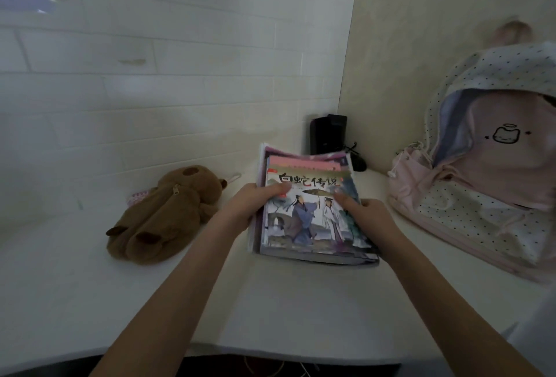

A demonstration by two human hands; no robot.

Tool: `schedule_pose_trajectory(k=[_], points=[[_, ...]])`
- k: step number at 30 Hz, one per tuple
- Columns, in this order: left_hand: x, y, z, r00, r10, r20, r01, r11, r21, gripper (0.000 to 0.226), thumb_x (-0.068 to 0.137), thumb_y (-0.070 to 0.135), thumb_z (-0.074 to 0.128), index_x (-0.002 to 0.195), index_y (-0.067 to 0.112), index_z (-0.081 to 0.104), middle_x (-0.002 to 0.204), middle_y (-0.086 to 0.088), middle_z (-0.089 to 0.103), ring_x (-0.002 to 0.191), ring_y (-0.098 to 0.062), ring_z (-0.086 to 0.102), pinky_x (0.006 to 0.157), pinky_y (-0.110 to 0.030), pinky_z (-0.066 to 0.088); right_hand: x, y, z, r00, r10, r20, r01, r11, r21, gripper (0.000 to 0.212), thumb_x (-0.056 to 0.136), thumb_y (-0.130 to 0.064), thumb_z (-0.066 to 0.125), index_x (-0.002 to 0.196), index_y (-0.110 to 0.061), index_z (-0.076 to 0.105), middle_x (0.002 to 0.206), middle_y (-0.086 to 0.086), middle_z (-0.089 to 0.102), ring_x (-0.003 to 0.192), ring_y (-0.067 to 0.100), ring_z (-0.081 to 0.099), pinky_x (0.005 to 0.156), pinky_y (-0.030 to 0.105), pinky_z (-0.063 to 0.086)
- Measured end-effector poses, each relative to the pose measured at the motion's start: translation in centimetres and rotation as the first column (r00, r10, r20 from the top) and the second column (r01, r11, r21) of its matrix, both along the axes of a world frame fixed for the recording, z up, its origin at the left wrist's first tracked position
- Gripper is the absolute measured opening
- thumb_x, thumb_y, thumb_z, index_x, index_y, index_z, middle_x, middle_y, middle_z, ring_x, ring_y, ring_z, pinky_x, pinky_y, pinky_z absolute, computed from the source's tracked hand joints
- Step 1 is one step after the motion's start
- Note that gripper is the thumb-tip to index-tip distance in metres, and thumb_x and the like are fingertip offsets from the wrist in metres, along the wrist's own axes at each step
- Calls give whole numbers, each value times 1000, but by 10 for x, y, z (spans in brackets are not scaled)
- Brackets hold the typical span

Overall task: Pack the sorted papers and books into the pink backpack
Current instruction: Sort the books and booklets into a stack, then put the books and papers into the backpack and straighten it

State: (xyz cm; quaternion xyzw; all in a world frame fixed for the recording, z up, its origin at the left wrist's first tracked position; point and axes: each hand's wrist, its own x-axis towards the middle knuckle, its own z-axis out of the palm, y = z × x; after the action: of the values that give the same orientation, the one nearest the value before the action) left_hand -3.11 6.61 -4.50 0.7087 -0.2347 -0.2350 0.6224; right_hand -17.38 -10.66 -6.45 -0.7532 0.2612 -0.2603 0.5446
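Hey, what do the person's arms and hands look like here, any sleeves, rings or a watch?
Both forearms are bare right to the bottom of the picture, with no sleeves in view. The left hand and right hand show no gloves, watch, bracelet or rings that can be made out.

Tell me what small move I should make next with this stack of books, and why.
Probably lift the stack of books off the white table and carry it right. Your left hand and right hand already clamp its sides, and the pink backpack there gapes open.

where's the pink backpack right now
In the head view the pink backpack stands open at the table's right edge against the wall, just right of the book stack.
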Motion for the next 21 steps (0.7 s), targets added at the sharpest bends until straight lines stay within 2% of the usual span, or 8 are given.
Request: schedule_pose_trajectory(k=[3,6,9,10,12,14,16,21], points=[[-1,1,-22,994,72,-78,-61,989,134,50,72,41,77,103,3,67,90,-8,70,77,-18,66,63,-23,53,0,2,-11,982,-49,-181,44,998,-32,56,79,-53,67,51,-15,36,42,-2,35,35,10,35,35,17,28],[-9,1,-54,969,215,-118,-191,964,187,55,69,40,79,102,-2,64,84,-10,67,70,-17,63,53,-24,47,1,5,-35,907,-177,-382,41,940,-339,59,74,-70,58,65,-13,47,59,0,49,52,11,47,48,25,31],[-9,-1,-59,898,322,299,-405,871,280,80,71,48,71,127,-5,47,128,-23,53,116,-32,52,97,-40,46,1,6,-35,829,-445,-339,34,645,-763,50,84,-64,48,88,-17,65,102,2,61,95,20,53,67,30,44],[-11,-1,-51,797,272,539,-485,821,302,81,80,45,64,137,-4,35,141,-24,39,132,-35,36,111,-42,31,3,6,-27,851,-449,-273,48,584,-810,45,87,-58,48,94,-19,69,118,2,57,108,23,49,77,34,46],[-12,-6,-33,626,109,772,-454,856,248,74,94,42,46,148,2,14,156,-17,15,145,-32,7,119,-43,7,11,9,-13,939,-304,-163,88,668,-739,42,91,-51,47,114,-21,65,143,4,41,128,25,40,95,40,41],[-15,-19,-27,575,-174,799,-272,881,387,61,99,40,29,150,12,8,160,-5,4,147,-25,-5,117,-47,1,23,15,-12,964,-130,-233,-72,714,-696,50,95,-51,38,137,-26,47,156,-1,23,142,22,22,109,45,29],[-14,-31,-47,513,-454,728,-205,759,618,54,101,34,20,151,16,8,160,-3,5,147,-23,-4,116,-51,1,35,25,-30,873,-52,-485,-338,651,-679,54,99,-50,23,149,-30,22,160,-7,7,147,17,4,116,51,17],[-8,-35,-72,485,-551,679,-244,660,710,52,102,31,16,151,16,7,160,-4,4,147,-22,1,116,-47,-4,39,28,-53,777,-82,-624,-421,669,-613,53,100,-46,15,150,-31,10,160,-6,4,147,16,0,113,56,18]])
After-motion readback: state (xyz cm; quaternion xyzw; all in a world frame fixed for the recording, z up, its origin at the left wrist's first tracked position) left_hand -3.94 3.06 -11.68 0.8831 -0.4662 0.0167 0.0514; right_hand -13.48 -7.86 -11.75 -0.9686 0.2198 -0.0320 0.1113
